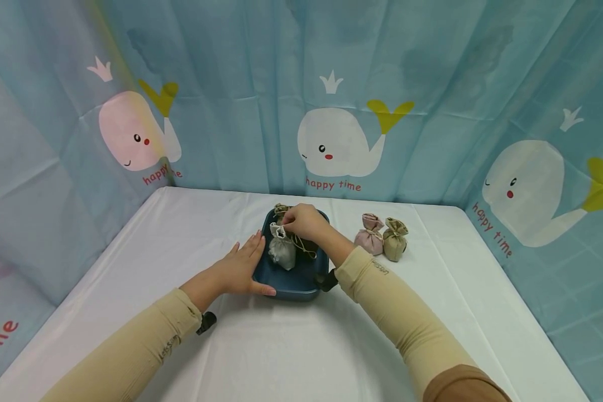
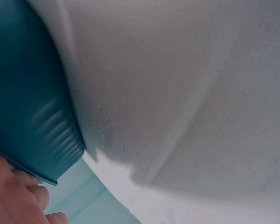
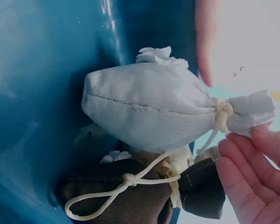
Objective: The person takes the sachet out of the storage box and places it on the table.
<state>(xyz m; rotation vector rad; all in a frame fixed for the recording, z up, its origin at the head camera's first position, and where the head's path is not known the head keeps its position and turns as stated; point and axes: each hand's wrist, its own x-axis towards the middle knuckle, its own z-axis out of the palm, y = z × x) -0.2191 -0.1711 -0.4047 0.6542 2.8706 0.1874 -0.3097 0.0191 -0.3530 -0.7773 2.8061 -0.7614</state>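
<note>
A blue rectangular bin [image 1: 293, 294] stands on the white table. Spread and nearly straight, my left hand [image 1: 237, 270] rests along the bin's left rim, with its thumb at the near corner. In the left wrist view its fingers [image 2: 18, 198] lie at the bin's edge. Inside the bin, my right hand [image 1: 309, 224] pinches the gathered top of a light grey drawstring pouch [image 3: 147, 105] between thumb and fingers. Beside that pouch lies a dark brown pouch [image 3: 116, 186] with a looped cream cord. An olive pouch [image 1: 280, 209] shows at the far end, partly hidden by others.
To the right of the bin, a pink pouch [image 1: 369, 237] and an olive-tan pouch [image 1: 395, 243] stand side by side on the white tablecloth [image 1: 261, 357]. Behind the table hangs a blue curtain [image 1: 231, 139] printed with whales.
</note>
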